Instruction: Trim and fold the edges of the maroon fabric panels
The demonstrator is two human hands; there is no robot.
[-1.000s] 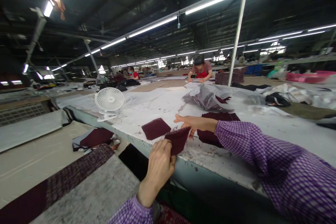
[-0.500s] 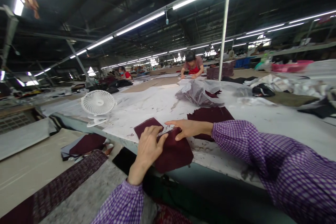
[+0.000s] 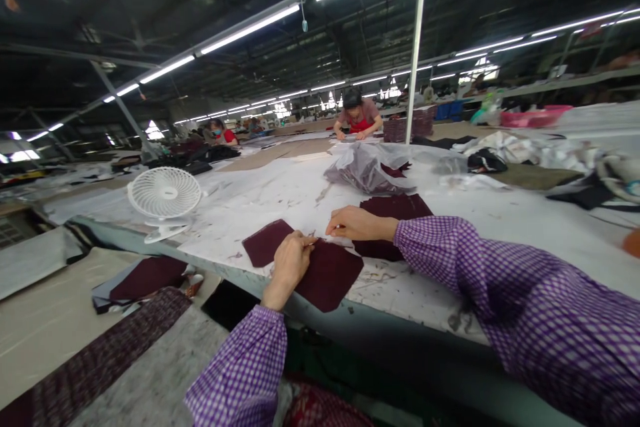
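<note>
My left hand point(image 3: 291, 260) is closed, thumb and fingertips pinched at the upper left edge of a dark maroon fabric piece point(image 3: 331, 277). That piece lies at the table's front edge. Just left of the hand is a smaller maroon fabric piece point(image 3: 267, 243), flat on the white tabletop. My right hand point(image 3: 353, 223) hovers a little to the right, its fingers pressed together in a pinch; whatever is between them, if anything, is too small to make out. Partly beneath my right wrist lies another maroon fabric stack point(image 3: 395, 207) with a ragged edge.
A white fan point(image 3: 165, 195) stands at the table's left edge. Behind the fabric sit a clear plastic bag point(image 3: 367, 170) and a metal pole point(image 3: 416, 53). A co-worker point(image 3: 357, 117) leans over the far end. Fabric scraps point(image 3: 150, 279) lie on a lower surface at left.
My fingers, spread apart before, have closed into pinches. The right hand has drawn back slightly from the left. The camera view has turned a little to the right.
</note>
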